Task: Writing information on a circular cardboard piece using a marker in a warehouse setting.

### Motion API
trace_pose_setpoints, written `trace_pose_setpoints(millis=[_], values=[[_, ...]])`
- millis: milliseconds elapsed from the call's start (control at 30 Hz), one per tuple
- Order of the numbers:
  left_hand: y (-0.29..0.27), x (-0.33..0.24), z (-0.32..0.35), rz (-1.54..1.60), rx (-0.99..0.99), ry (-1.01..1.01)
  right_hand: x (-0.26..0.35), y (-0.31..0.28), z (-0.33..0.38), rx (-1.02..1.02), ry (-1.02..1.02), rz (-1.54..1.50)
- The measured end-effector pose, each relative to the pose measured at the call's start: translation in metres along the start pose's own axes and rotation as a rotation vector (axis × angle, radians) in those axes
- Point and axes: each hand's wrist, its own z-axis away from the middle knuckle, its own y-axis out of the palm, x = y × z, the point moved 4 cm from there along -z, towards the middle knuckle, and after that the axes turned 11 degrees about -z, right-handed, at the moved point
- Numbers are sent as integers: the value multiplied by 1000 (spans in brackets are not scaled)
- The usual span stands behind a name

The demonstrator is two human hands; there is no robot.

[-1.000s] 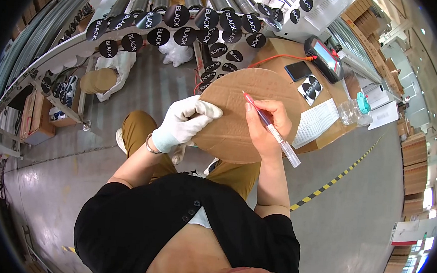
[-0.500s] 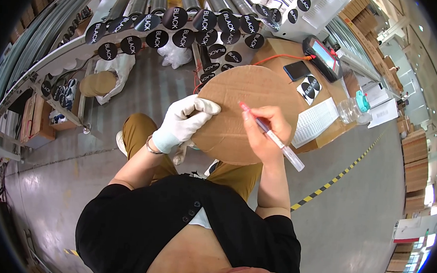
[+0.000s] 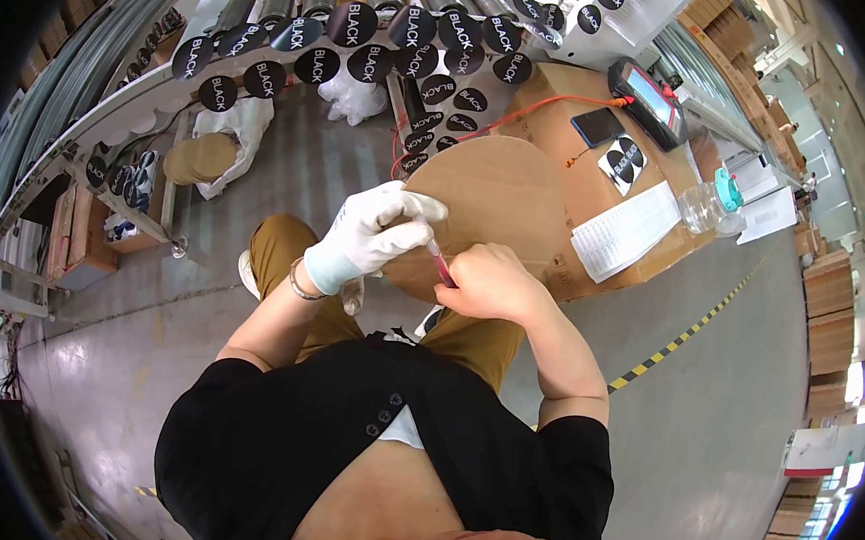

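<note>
My left hand (image 3: pixel 375 232), in a white glove, has its thumb and fingers closed on the clear end of a marker pen (image 3: pixel 442 267). The pen's reddish part runs into the closed fingers of my bare right hand (image 3: pixel 496 284), so both hands grip it. Behind and under them is a round brown cardboard disc (image 3: pixel 516 196), overlapping the cardboard box at my right. Its lower edge is partly covered by my hands, and whether the left hand also touches it I cannot tell.
On the cardboard box (image 3: pixel 642 248) lie a phone (image 3: pixel 598 128), a printed sheet (image 3: pixel 628 232), a sticker sheet (image 3: pixel 622 165), a handheld tester (image 3: pixel 651 103) with an orange cable and a clear bottle (image 3: pixel 706 206). Round black stickers (image 3: pixel 353 25) line the roller conveyor's frame.
My right hand has drawn down and left, and the pen now lies between both hands instead of pointing at the disc. The left hand has moved from the disc's edge onto the pen.
</note>
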Motion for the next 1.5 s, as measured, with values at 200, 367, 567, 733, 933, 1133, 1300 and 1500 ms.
trace_pose_setpoints(millis=[200,367,567,733,933,1133,1300,1500], values=[[10,29,16,415,-22,-319,1,-2,-2,130,81,-223],[22,36,19,491,-108,-449,-15,-9,3,184,86,-280],[33,35,20,580,-134,-530,-20,-15,11,454,121,-711],[-14,47,21,183,-362,-369,-27,-3,34,859,208,-1176],[-29,54,26,521,-473,-493,4,-50,34,177,-366,-1510],[-24,54,34,607,-542,-553,54,-44,-23,-790,-614,-652],[-35,57,44,640,-588,-564,62,-31,-40,-756,-574,-715],[-45,59,52,646,-565,-551,73,-29,-56,-751,-601,-690]])
